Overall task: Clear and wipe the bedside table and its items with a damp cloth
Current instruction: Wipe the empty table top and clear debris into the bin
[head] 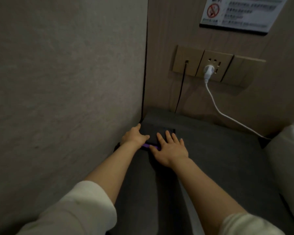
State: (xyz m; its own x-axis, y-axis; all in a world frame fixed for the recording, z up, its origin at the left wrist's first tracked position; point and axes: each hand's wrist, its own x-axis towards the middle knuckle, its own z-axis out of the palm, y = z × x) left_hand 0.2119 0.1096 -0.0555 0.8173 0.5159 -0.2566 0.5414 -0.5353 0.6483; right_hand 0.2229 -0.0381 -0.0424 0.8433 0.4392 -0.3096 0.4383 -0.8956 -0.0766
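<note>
Nearest, at the bottom of the frame, two pale sleeves [78, 207] are pushed back from bare forearms that reach up toward the middle. Just above centre both hands meet on a dark flat object [153, 135] lying in the far left corner of the grey bedside table [219, 158], tight against the left wall; what the object is cannot be told in the dim light. The left hand [134, 135] rests on its left edge with the fingers lying fairly straight and the thumb pointing right. The right hand [171, 148] lies flat on its right part, fingers spread and straight. Between the two hands, at the object's near edge, a small purple strip [150, 146] shows, touching the right thumb. At the right edge a white pillow [288, 158] stands beside the table. Farther up, a black cable [181, 89] and a white cable [227, 116] drop from a beige socket panel [215, 67], the white plug [208, 70] seated in the middle outlet. In the upper right a wall notice [241, 12] bears a no-smoking sign.
</note>
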